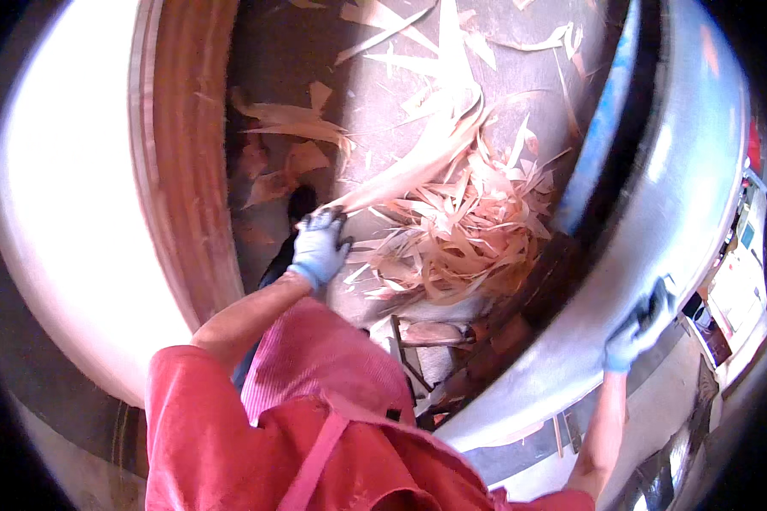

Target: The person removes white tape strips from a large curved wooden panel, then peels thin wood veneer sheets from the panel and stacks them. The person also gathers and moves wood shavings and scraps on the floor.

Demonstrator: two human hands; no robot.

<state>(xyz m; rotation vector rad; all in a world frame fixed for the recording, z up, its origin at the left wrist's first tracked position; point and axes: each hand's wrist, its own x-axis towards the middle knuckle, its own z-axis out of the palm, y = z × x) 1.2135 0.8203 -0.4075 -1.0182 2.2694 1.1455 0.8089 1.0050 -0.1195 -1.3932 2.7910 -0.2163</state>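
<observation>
My left hand (320,247), in a pale glove with dark fingers, is closed on the near end of a long, thin strip of wood veneer (426,166). The strip stretches away from it toward the far side, over the floor. Beside it on the right lies a heap of curled veneer scraps (469,230). Gloved alike, my right hand (639,330) rests near the outer edge of a smooth, pale grey tabletop (562,341). Its dark fingers look stretched out along that surface, and I see nothing held in them.
To my left stands a tall stack of thin wood sheets (187,170) with a glaring white top (68,196). More veneer pieces (294,128) are scattered on the floor. A blue-painted bar (601,128) runs under the right tabletop. Beyond that is a white surface (741,272) with small items.
</observation>
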